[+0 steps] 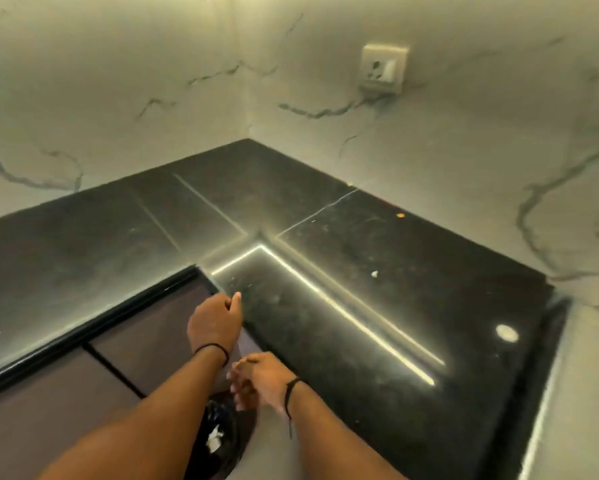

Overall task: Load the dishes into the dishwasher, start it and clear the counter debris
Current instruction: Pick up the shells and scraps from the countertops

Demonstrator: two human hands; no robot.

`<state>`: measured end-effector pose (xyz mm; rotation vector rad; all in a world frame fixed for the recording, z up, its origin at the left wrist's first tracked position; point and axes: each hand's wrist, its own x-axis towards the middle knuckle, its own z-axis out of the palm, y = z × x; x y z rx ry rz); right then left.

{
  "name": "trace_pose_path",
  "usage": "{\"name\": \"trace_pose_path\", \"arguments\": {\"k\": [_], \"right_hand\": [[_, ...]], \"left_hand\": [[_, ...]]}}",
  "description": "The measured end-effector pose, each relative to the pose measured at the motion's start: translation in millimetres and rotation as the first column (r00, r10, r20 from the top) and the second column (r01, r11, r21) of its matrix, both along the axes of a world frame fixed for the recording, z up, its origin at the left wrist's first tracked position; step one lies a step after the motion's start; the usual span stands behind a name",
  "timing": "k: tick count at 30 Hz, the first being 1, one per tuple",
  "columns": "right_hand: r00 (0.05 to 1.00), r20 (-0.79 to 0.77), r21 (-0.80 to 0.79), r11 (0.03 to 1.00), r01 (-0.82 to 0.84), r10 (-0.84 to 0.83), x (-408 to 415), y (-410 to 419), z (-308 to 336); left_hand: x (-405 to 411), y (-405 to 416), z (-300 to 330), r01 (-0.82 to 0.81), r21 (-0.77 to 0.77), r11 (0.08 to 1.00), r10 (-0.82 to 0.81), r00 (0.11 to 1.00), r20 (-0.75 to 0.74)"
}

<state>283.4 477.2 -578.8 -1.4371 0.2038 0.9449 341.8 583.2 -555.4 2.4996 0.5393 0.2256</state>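
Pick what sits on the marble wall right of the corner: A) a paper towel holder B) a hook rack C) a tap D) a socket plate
D: a white socket plate is fixed to the marble wall above the black counter; no tap, hooks or towel holder shows there.

Black polished table (325, 341), L-shaped, in a wall corner. Two debris pieces lie well apart on it: pale crumb (374, 273), orange crumb (400, 215) near the wall.
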Motion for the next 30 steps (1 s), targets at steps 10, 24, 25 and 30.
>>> {"name": "trace_pose_path", "arguments": {"k": [10, 24, 25, 30], "right_hand": [[0.737, 0.55, -0.318, 0.718, 0.619, -0.392, 37, -160, 80], [0.589, 0.771, -0.543, 0.232, 0.807, -0.243, 127, -236, 23], [0.586, 0.776, -0.54, 0.235, 0.808, -0.231, 129, -233, 20], [0.511, 0.804, -0.463, 0.22, 0.859, -0.303, 138, -235, 14]], "left_hand": [[46, -149, 67, 0.418, -0.005, 0.908, -0.418, 0.907, 0.045], [120, -221, -5, 0.711, 0.141, 0.689, -0.723, 0.689, 0.061], [125, -219, -6, 0.721, 0.182, 0.669, -0.737, 0.675, 0.036], [148, -218, -9, 0.753, 0.266, 0.602, -0.783, 0.621, 0.014]]}}
